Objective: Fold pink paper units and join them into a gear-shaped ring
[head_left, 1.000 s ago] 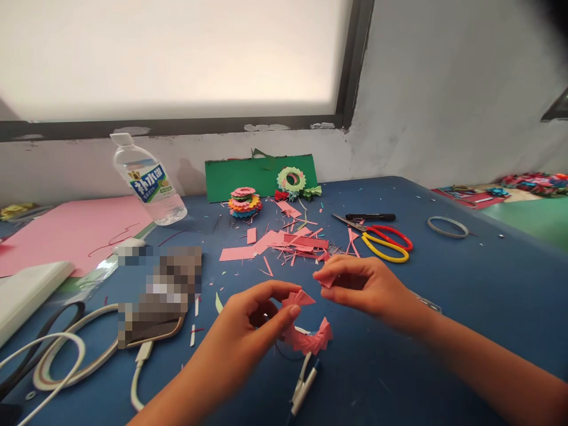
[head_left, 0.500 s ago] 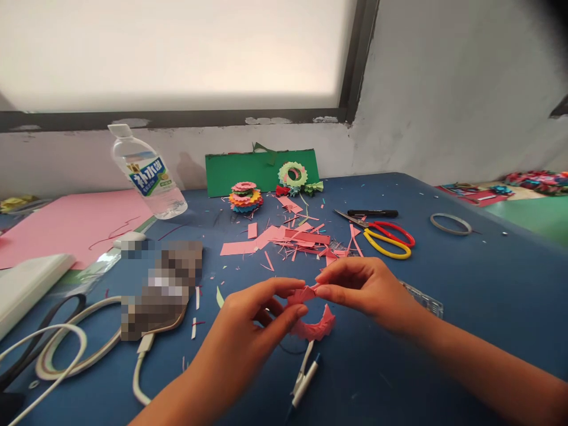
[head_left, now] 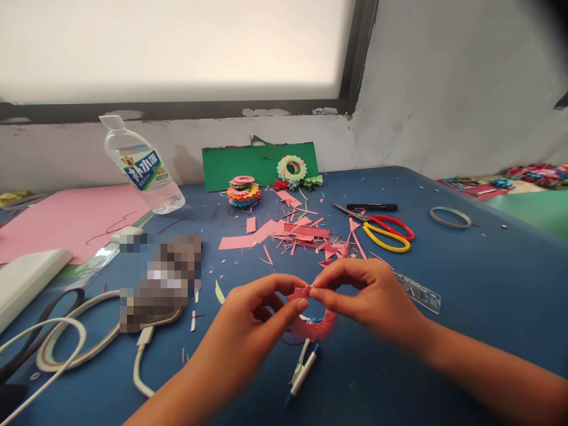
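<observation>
A pink folded-paper ring (head_left: 316, 330) hangs between my two hands over the blue table. My left hand (head_left: 261, 319) pinches its upper left part between thumb and fingers. With thumb and index finger closed at the ring's top, my right hand (head_left: 361, 290) grips the folded paper right beside the left fingertips. The fingers partly hide the ring's upper edge. Just below the ring lie a drawing compass (head_left: 304, 367) and, partly under my right hand, a clear ruler (head_left: 419, 293).
Pink paper scraps (head_left: 266, 234) litter the table (head_left: 465, 355) beyond my hands. Red-and-yellow-handled scissors (head_left: 386, 236) and a black pen (head_left: 373, 207) lie to the right. Stacked paper rings (head_left: 243, 192), a green sheet (head_left: 239, 165) and a water bottle (head_left: 144, 168) are at the back.
My right hand has drawn slightly closer to my left at the ring's top. The paper ring now looks more closed on its right side. The view has shifted slightly.
</observation>
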Available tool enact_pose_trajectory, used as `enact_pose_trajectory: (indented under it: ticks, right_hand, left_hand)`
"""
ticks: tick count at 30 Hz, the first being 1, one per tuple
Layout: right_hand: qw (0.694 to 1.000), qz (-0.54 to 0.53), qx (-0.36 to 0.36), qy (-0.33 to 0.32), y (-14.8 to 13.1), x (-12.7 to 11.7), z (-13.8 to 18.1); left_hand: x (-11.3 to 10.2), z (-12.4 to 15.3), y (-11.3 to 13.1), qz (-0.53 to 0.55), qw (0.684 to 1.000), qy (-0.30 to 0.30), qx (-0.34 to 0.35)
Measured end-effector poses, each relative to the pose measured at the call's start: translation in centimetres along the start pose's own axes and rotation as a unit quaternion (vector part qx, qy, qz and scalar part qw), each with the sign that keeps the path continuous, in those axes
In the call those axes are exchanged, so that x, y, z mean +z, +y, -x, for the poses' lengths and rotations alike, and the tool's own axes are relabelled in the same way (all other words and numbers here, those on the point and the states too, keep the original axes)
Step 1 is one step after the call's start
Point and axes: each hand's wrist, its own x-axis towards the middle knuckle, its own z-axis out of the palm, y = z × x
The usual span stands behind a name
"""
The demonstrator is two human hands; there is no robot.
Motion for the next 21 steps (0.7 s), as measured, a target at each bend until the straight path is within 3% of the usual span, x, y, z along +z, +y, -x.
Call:
enact_pose_trajectory:
  ticks: [7,12,21]
  right_hand:
    - [0.995,0.019,-0.091,0.031,-0.02,0.32,0.12]
    - [0.997,0.004,-0.077,0.012,-0.25,0.04,0.16]
    - [0.996,-0.032,-0.066,0.057,0.11,0.14,0.15]
  left_hand:
    - [0.0,0.06,0.59,0.093,0.995,0.005,-0.026]
    - [-0.24,0.06,0.9,0.132,0.991,0.005,-0.031]
    - [-0.21,0.25,0.87,0.121,0.992,0.022,0.018]
